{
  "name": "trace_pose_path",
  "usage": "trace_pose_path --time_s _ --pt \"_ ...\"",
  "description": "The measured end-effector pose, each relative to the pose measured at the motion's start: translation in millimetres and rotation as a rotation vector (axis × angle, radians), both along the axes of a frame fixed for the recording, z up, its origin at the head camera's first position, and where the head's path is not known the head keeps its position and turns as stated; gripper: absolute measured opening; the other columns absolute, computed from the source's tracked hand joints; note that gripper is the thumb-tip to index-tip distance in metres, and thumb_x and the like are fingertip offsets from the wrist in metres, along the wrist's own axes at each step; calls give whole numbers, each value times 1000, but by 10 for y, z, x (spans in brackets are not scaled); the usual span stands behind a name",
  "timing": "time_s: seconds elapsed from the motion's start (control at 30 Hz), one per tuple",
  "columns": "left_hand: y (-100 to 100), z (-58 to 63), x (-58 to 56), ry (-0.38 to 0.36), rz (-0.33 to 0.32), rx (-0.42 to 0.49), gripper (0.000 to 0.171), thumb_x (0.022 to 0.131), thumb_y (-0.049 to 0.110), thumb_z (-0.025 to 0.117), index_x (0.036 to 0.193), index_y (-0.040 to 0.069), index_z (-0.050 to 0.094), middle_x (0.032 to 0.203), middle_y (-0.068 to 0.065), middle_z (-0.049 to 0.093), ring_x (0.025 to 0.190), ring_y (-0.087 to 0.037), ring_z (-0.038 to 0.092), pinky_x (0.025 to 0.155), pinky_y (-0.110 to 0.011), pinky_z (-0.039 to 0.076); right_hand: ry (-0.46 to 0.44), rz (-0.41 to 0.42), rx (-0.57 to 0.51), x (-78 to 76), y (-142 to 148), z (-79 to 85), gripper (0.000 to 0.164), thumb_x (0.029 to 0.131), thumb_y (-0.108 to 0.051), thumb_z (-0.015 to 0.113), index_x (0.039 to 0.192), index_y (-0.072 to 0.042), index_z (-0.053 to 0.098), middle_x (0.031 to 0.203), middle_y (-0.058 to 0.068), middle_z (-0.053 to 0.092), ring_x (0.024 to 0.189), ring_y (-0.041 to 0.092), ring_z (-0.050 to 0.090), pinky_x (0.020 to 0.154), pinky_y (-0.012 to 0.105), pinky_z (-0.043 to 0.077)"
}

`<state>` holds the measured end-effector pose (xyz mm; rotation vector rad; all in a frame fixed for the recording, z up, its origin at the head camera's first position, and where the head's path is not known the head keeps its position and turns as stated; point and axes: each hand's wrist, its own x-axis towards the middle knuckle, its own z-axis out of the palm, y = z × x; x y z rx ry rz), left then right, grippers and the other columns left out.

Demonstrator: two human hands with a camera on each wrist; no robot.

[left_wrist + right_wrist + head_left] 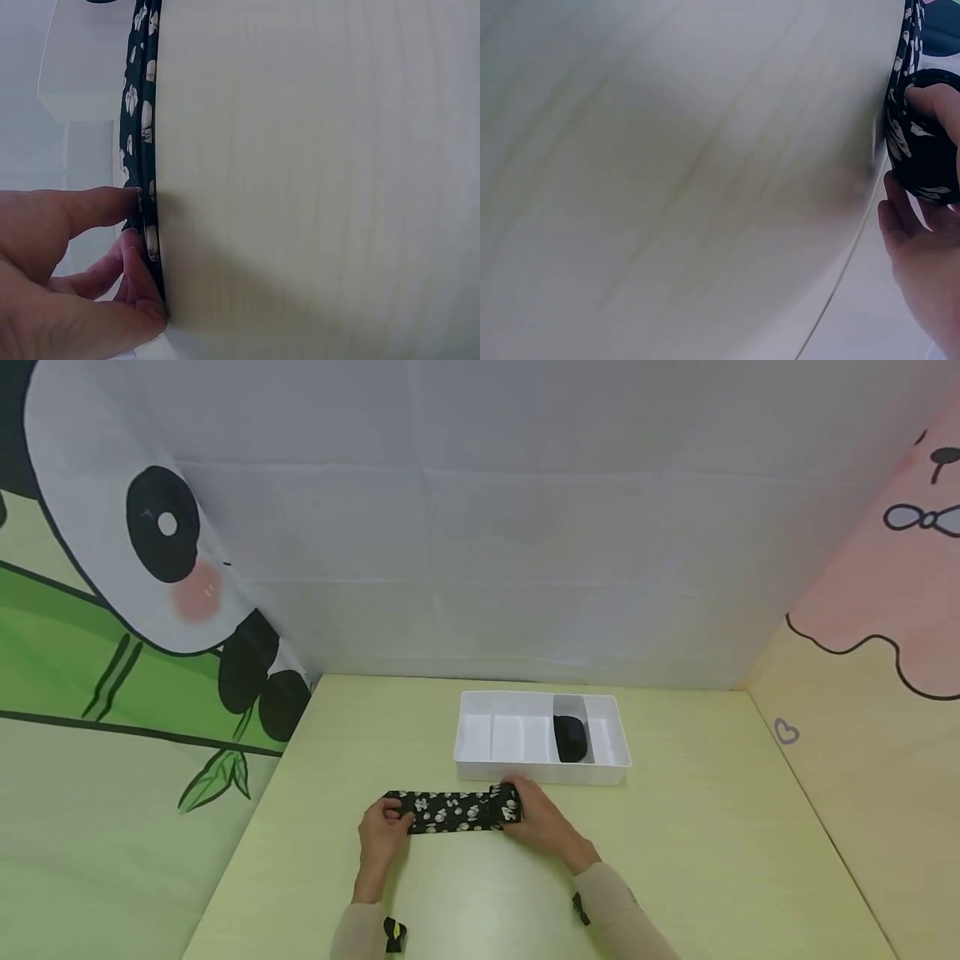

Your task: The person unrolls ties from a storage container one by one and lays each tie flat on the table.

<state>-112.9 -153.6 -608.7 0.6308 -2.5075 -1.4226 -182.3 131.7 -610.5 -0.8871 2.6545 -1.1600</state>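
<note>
Printed strip [450,812], black cloth with pale flowers, is left of mid-desk, long side roughly parallel to the far edge; its right end is doubled back into a thick roll; can't tell whether it touches the desk [697,827]. Left hand [383,837] pinches the flat left end; right hand [546,821] grips the rolled end; holding both ends likely keeps the strip straight, and the right grip probably stops the roll springing loose. White tray [480,772] sits just beyond the strip's right end, between it and the far edge; within easy reach there, I'd judge, while leaving both hands room; black rounded item [572,739] lies in a compartment toward the tray's right side, dividers presumably limiting sliding; pale sheet [510,568] hangs behind the desk's far edge.
</note>
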Motion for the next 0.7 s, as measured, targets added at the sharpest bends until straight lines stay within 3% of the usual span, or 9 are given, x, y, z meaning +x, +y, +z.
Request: trace_pose_path --time_s 0.37,0.7 --pt "8 13 6 -8 -8 9 27 88 4 76 109 -9 64 92 -16 62 82 -26 62 69 -34 47 -6 -11 -5 2 118 35 70 82 -7 85 140 -3 47 135 16 56 125 31 54 106 50 45" --pt "-7 3 9 -5 -3 -7 27 88 3 76 109 -9 64 91 -17 62 82 -27 61 69 -34 47 75 30 -36 -21 236 39 68 79 -2 86 137 -3 50 138 15 56 132 32 51 113 49 39"
